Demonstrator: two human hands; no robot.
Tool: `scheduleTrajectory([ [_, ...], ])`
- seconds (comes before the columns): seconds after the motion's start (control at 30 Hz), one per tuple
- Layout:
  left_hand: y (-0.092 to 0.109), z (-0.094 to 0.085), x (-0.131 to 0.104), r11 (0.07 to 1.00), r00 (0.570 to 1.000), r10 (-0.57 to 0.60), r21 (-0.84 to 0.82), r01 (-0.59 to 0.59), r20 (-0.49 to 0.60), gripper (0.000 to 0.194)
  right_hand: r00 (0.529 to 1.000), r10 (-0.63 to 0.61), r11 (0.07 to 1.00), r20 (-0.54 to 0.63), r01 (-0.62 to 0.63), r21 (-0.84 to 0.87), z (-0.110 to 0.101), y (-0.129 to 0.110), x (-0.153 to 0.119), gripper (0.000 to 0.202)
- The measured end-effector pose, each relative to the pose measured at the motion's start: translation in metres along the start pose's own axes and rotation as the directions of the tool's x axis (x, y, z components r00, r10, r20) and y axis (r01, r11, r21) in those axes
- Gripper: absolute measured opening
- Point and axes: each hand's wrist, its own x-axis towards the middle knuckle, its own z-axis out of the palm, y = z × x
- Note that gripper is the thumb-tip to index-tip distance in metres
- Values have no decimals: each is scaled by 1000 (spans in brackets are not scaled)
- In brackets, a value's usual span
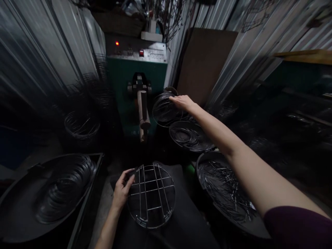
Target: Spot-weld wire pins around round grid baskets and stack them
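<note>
A round wire rack (152,190), with a grid of crossing wires inside its ring, lies over the dark cloth on my lap. My left hand (123,188) grips the rack's left rim between thumb and fingers. Stretched out to the far right, my right hand (183,102) is closed with the fingertips on a thin wire ring (153,117). That ring hangs beside a bundle of similar wire hoops (167,103), and the exact grip is hard to make out. Left of this hand, a machine's rod-like electrode arm (142,110) sticks out toward me.
A green machine (116,83) with a lit red lamp stands ahead. A pan of coiled rings (15,204) is at left. On the right are a pan of curved wires (192,138) and a pan of short wire pieces (228,186). A wire basket (81,126) stands back left.
</note>
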Motion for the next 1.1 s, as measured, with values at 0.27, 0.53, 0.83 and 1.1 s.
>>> scheduleTrajectory([
  [0.27, -5, -4, -3, 999, 999, -7, 40, 9, -39, 50, 973, 192, 937, -128, -144, 317, 29, 15, -14, 35],
  [0.53, 1, 2, -13, 997, 1000, -7, 82, 7, -2, 46, 938, 311, 861, -153, -211, 462, 36, 15, 5, 36],
  [0.83, -14, 6, -8, 998, 999, -23, 63, 22, 24, 41, 977, 165, 986, -133, -160, 50, 23, 2, 4, 42],
  [1.1, -20, 8, -9, 998, 999, 4, 62, -8, 51, 41, 976, 181, 972, -124, -158, 176, 14, 4, 1, 36],
])
